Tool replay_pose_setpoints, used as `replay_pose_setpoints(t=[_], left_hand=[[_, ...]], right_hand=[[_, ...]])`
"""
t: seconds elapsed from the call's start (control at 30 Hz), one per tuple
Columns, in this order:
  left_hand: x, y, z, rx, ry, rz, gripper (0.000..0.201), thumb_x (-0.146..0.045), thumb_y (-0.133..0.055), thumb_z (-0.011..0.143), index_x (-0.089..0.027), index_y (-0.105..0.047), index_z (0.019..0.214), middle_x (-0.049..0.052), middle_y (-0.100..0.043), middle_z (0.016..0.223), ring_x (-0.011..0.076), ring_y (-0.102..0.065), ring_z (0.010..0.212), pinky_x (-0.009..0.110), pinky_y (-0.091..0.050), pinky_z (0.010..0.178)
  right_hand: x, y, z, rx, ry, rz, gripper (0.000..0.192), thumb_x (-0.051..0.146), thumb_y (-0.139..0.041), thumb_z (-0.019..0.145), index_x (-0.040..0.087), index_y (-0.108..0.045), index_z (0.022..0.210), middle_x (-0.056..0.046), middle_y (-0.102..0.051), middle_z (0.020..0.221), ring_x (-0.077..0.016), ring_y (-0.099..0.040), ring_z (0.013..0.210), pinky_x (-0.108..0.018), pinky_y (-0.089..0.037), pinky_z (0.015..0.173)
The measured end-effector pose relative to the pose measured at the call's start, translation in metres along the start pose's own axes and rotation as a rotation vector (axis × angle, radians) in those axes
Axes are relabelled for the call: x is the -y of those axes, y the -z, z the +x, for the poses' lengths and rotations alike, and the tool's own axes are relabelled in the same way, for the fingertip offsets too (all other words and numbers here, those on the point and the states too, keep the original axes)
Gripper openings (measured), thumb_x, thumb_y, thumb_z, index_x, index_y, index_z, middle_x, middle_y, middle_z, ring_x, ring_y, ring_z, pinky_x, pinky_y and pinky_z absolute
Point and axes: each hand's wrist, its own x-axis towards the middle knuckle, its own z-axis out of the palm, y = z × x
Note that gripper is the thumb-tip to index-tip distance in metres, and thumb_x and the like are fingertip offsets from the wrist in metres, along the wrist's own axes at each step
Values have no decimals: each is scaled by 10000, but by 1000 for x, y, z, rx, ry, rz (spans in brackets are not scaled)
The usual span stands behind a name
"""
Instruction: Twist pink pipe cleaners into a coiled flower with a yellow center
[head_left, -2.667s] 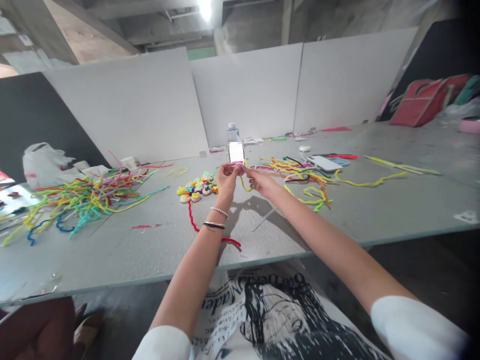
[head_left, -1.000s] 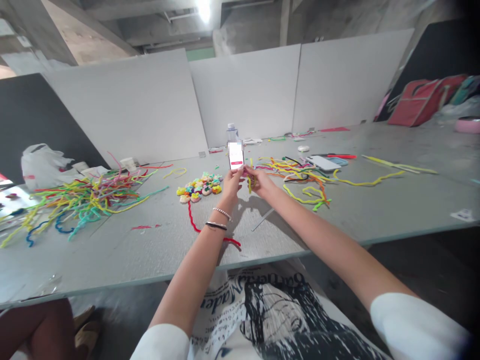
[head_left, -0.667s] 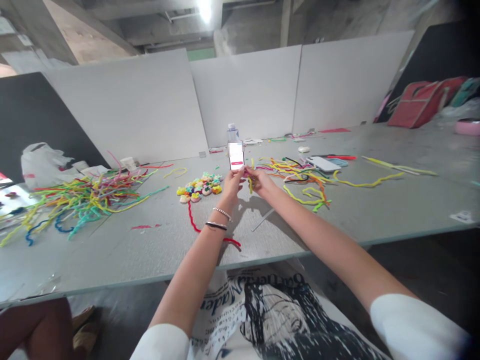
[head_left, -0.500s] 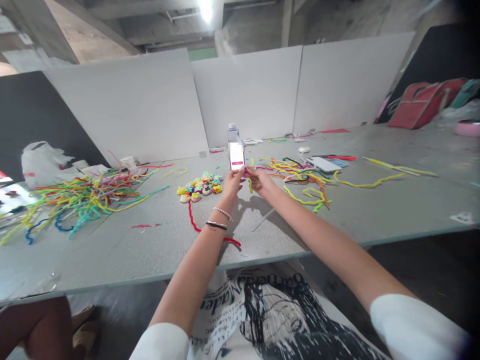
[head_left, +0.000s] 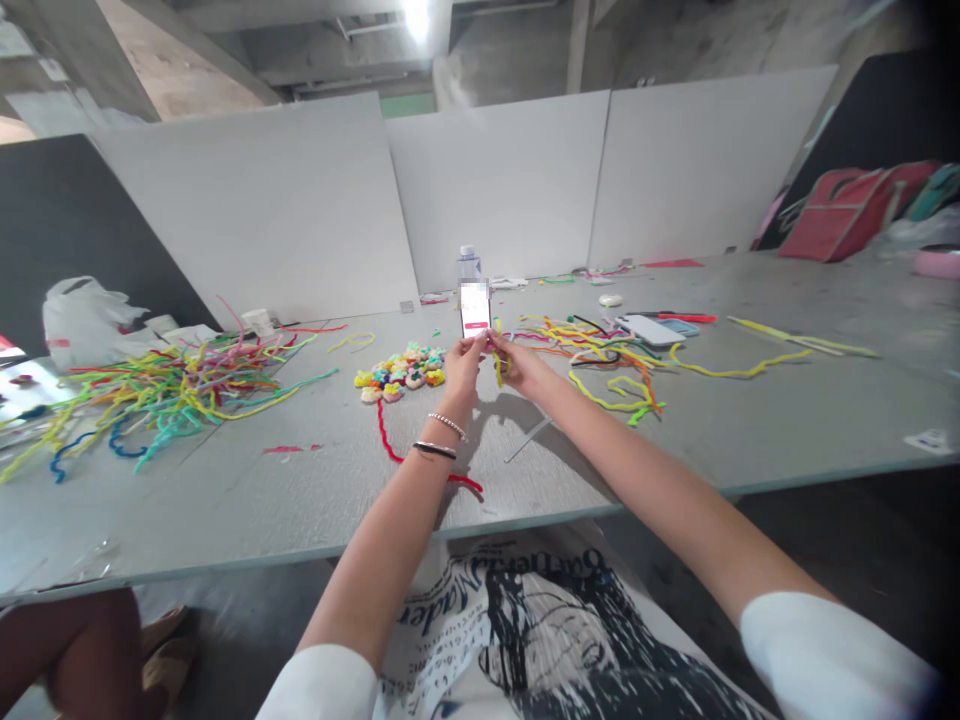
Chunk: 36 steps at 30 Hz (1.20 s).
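Note:
In front of a lit phone (head_left: 475, 305), both hands meet at the fingertips. My right hand (head_left: 519, 365) is closed with a short yellow pipe cleaner (head_left: 500, 372) in its fingers. Something small and pink shows between the fingertips. My left hand (head_left: 465, 365) is closed in a pinch beside it; what it grips is too small to make out. To its left lies a cluster of colourful fuzzy flowers (head_left: 401, 374). A red pipe cleaner (head_left: 386, 432) runs from near the flowers under my left forearm. A thin grey stick (head_left: 527, 441) rests below my right wrist.
A clear bottle (head_left: 469, 262) stands behind the phone. Heaps of pipe cleaners lie left (head_left: 180, 385) and right (head_left: 600, 350). Another phone (head_left: 651, 329) lies flat at right. A plastic bag (head_left: 86, 325) sits far left, a red bag (head_left: 836, 215) far right. White panels (head_left: 495, 190) line the back.
The yellow pipe cleaner in my right hand has shifted slightly left and its tilt has changed. Both hands stay together in front of the phone. The view has shifted slightly.

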Motion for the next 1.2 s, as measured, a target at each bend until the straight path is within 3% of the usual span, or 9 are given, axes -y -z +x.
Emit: replay_pose_setpoints(t=[0.13,0.33,0.47,0.6,0.7,0.9,1.2], left_hand=[[-4,6,8,-90,93,-78,262,-446,-653,688,-200,-624,776,7,-639,830,99,-532,696,216,-314,545],[-6,14,16,-118,174,-216,264,-420,-685,660,-200,-638,799,-13,-626,827,63,-506,645,197,-304,529],[-3,14,16,-75,172,-242,291,-444,-702,646,-194,-630,775,-20,-606,773,55,-509,626,184,-318,520],[-4,13,16,-17,170,-259,271,-417,-696,671,-174,-611,758,-19,-573,727,48,-502,579,175,-348,507],[-6,11,15,0,148,-219,230,-371,-673,705,-169,-602,787,-27,-560,700,38,-481,519,171,-334,473],[-9,10,11,-13,87,-88,235,-299,-621,762,-196,-574,968,-21,-626,763,48,-537,542,163,-328,482],[-6,8,8,91,-101,164,123,-266,-594,779,-161,-622,836,18,-641,723,95,-569,657,201,-422,599]], right_hand=[[5,-3,-4,-52,53,45,244,414,-659,745,180,-589,741,56,-482,533,-44,-384,413,-185,-295,411],[9,-3,-3,-81,-55,52,171,137,-474,839,155,-534,680,53,-437,496,-36,-366,403,-164,-291,428],[2,-1,-6,29,-116,-111,131,157,-493,802,153,-572,697,36,-477,518,-57,-403,441,-186,-310,456],[-2,-1,-13,206,-52,-420,93,231,-537,752,181,-615,753,7,-594,670,-85,-502,579,-201,-341,517],[-2,-2,-17,273,-10,-511,116,250,-547,725,193,-630,783,-3,-626,744,-92,-519,629,-206,-352,551],[0,-6,-20,177,74,-543,187,337,-542,756,202,-638,846,-9,-612,746,-84,-495,602,-197,-328,537],[3,-6,-22,57,141,-504,163,302,-488,801,173,-584,776,-22,-569,711,-78,-451,551,-195,-338,520]])
